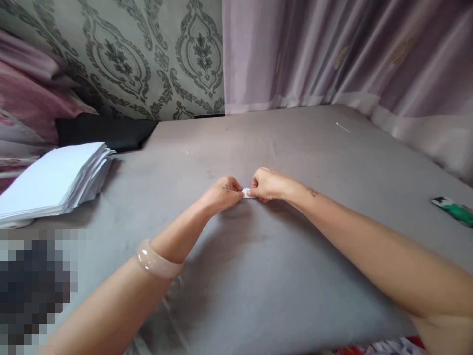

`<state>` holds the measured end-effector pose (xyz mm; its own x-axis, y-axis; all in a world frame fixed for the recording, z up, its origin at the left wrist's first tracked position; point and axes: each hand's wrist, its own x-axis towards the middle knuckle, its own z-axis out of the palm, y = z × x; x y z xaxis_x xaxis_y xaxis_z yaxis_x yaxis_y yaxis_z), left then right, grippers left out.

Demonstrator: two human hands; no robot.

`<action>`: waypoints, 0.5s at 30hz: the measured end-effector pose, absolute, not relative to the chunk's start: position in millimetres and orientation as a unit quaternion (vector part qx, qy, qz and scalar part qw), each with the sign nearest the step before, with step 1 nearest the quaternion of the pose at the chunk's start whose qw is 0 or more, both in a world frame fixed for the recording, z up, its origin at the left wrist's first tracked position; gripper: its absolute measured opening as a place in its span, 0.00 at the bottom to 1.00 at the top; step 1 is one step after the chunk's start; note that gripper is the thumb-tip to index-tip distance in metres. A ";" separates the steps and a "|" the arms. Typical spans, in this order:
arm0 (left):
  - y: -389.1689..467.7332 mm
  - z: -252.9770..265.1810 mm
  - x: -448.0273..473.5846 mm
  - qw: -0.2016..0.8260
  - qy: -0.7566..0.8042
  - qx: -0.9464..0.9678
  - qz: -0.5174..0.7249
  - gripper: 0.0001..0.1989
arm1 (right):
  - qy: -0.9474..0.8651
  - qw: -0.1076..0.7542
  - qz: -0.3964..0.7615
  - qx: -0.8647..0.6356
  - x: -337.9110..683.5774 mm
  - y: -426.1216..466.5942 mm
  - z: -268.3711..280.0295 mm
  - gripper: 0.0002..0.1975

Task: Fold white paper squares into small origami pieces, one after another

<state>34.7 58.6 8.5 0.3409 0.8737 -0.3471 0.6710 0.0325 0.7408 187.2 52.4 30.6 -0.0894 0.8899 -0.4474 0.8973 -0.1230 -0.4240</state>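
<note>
L hand (226,193) & R hand (266,185) are close together straight ahead, small gap btwn, both low over the grey sheet (295,286). In that gap: a small folded white paper strip (246,193), top edge uneven, pinched btwn thumb & fingers at both ends, so both hands are grasping it. L forearm angles up from near L, palm turned inward, pale bangle (159,264) round it short of the wrist; dark marks on back of hand. R forearm slants in from near R, wrist roughly straight, other fingers curled under, dark marks just behind wrist.

Well L of the hands: white paper stack (55,175), w/ a black item (107,132) beyond it, exact type unclear. Far R, beyond the hands: thin stick (343,127), poss. cotton swab. Well R of R hand: green-and-white packet or tube (454,211), can't tell which. Mauve curtains (295,54) hang beyond.
</note>
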 end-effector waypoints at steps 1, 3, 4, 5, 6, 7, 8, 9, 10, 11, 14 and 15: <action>58.0 8.1 35.0 0.458 0.560 0.680 0.118 0.06 | 0.664 0.009 -0.309 0.681 185.4 50.6 32.3 0.08; 56.3 5.9 34.8 0.474 0.553 0.672 0.134 0.05 | 0.668 0.002 -0.299 0.682 184.0 47.0 32.3 0.08; 55.2 4.3 34.4 0.478 0.549 0.670 0.144 0.05 | 0.669 -0.007 -0.303 0.679 184.5 45.2 30.5 0.08; 53.9 2.4 33.9 0.482 0.544 0.670 0.154 0.04 | 0.673 -0.019 -0.310 0.671 185.7 43.3 27.6 0.08; 52.5 0.3 33.3 0.483 0.538 0.671 0.165 0.04 | 0.672 -0.033 -0.315 0.669 187.3 41.0 23.8 0.09; 50.9 -2.2 32.7 0.482 0.532 0.673 0.178 0.04 | 0.674 -0.050 -0.316 0.666 189.2 38.2 19.4 0.09; 49.2 -5.0 32.1 0.478 0.525 0.678 0.192 0.04 | 0.683 -0.068 -0.310 0.657 191.0 34.8 14.7 0.10; 47.4 -8.1 31.5 0.468 0.516 0.686 0.209 0.04 | 0.693 -0.092 -0.298 0.650 192.5 30.9 10.0 0.10; 45.4 -11.2 30.9 0.456 0.506 0.697 0.224 0.04 | 0.704 -0.121 -0.282 0.641 193.6 26.4 5.3 0.09; 43.3 -14.3 30.5 0.437 0.498 0.710 0.239 0.04 | 0.712 -0.150 -0.261 0.634 194.0 21.8 0.9 0.08; 35.9 -20.7 29.4 0.389 0.479 0.735 0.282 0.06 | 0.732 -0.224 -0.208 0.609 193.2 9.2 -8.9 0.07; 33.2 -21.0 28.9 0.386 0.471 0.736 0.297 0.06 | 0.731 -0.244 -0.207 0.603 192.9 6.3 -10.5 0.07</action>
<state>28.9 33.2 -21.0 0.3809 0.9217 0.0729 0.4630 -0.2584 0.8479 192.9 6.3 -10.5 -0.1536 0.9824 0.1064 0.7804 0.1867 -0.5968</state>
